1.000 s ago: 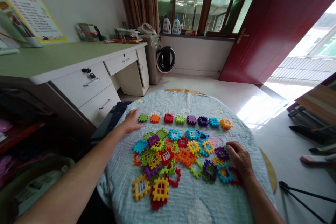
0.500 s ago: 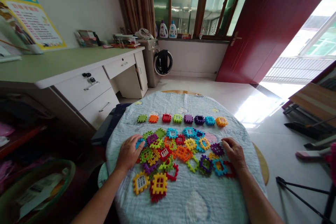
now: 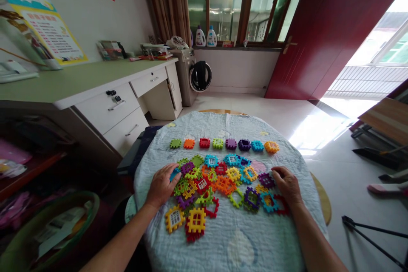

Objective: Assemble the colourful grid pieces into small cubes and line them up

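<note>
A row of small notched blocks crosses the cloth, from a green one (image 3: 175, 143) at the left to an orange-yellow one (image 3: 271, 147) at the right. Nearer lies a loose pile of colourful notched pieces, with orange ones (image 3: 224, 185) in its middle. My left hand (image 3: 163, 183) rests at the pile's left edge, fingers apart, partly over a blue piece (image 3: 174, 174). My right hand (image 3: 287, 184) lies at the right edge beside a purple piece (image 3: 266, 180) and a red piece (image 3: 282, 206), its fingers bent and slightly apart. Neither hand grips a piece.
The round table wears a pale blue cloth (image 3: 237, 229). A green-topped desk (image 3: 95, 77) stands at the left, a washing machine (image 3: 188, 78) beyond it. A bin (image 3: 92, 216) is at lower left, a black stand (image 3: 376, 227) at lower right.
The whole view has shifted slightly, so things appear a little further right. The hands and pieces keep the same places on the cloth.
</note>
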`<control>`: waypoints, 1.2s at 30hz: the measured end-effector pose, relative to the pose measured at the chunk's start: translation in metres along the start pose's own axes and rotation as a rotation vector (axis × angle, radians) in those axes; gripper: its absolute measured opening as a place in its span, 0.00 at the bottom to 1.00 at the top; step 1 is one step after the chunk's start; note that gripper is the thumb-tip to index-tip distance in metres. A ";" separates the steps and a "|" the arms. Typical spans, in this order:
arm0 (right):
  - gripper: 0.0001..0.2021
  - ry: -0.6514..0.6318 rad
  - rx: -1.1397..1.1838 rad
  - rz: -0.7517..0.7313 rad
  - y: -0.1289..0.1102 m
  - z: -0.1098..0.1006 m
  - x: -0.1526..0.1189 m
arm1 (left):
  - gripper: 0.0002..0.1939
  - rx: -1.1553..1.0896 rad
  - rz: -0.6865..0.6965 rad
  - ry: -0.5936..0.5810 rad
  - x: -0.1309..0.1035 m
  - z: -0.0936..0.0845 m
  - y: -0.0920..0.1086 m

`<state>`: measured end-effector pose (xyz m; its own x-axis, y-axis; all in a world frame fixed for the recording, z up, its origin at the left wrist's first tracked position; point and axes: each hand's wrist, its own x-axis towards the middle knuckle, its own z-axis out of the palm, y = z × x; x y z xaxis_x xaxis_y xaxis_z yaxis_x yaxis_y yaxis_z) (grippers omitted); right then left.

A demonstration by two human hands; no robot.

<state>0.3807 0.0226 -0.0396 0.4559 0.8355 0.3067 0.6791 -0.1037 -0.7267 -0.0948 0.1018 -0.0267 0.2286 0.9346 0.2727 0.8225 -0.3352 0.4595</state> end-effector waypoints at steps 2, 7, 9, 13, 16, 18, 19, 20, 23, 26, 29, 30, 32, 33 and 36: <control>0.14 0.000 -0.010 0.002 0.001 0.000 0.000 | 0.21 -0.019 0.002 -0.016 0.000 0.000 -0.002; 0.14 0.002 -0.019 0.005 0.002 0.000 0.000 | 0.22 -0.060 0.010 -0.021 -0.001 0.001 -0.005; 0.14 -0.001 -0.017 0.004 0.003 0.000 0.001 | 0.22 -0.069 0.014 -0.006 -0.001 0.000 -0.005; 0.14 0.013 -0.030 -0.009 0.004 0.001 0.002 | 0.22 -0.064 0.004 0.005 0.000 0.000 -0.003; 0.14 0.017 -0.031 -0.013 0.003 0.000 0.002 | 0.21 -0.049 -0.010 -0.013 0.000 0.001 -0.003; 0.14 0.014 -0.029 -0.012 0.003 0.000 0.002 | 0.21 -0.050 -0.008 -0.025 0.000 0.001 -0.004; 0.14 0.013 -0.029 -0.012 0.002 0.000 0.002 | 0.21 -0.055 -0.006 -0.031 0.000 0.001 -0.004; 0.14 0.013 -0.032 -0.011 0.002 -0.001 0.002 | 0.21 -0.061 -0.005 -0.035 -0.001 0.000 -0.004; 0.14 0.008 -0.038 0.002 0.001 -0.001 0.002 | 0.21 -0.082 -0.005 -0.039 -0.002 -0.001 -0.003; 0.15 0.006 -0.042 0.022 -0.001 -0.002 0.003 | 0.21 -0.118 -0.009 -0.024 -0.003 -0.001 -0.002; 0.15 0.011 -0.039 0.025 -0.003 -0.002 0.003 | 0.20 -0.182 -0.069 0.021 0.002 -0.002 -0.004; 0.15 0.011 -0.038 0.026 -0.004 -0.002 0.003 | 0.20 -0.207 -0.103 0.033 0.006 -0.003 -0.006; 0.15 0.005 -0.040 0.035 -0.004 -0.003 0.003 | 0.20 -0.238 -0.170 0.051 0.017 -0.005 -0.010; 0.16 -0.001 -0.041 0.041 -0.004 -0.004 0.003 | 0.20 -0.236 -0.195 0.061 0.023 -0.005 -0.012; 0.16 -0.020 -0.036 0.055 -0.003 -0.005 0.003 | 0.18 -0.137 -0.228 0.085 0.037 -0.004 -0.016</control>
<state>0.3824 0.0229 -0.0334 0.4813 0.8388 0.2544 0.6741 -0.1686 -0.7191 -0.1020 0.1414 -0.0208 -0.0036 0.9764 0.2161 0.7682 -0.1357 0.6257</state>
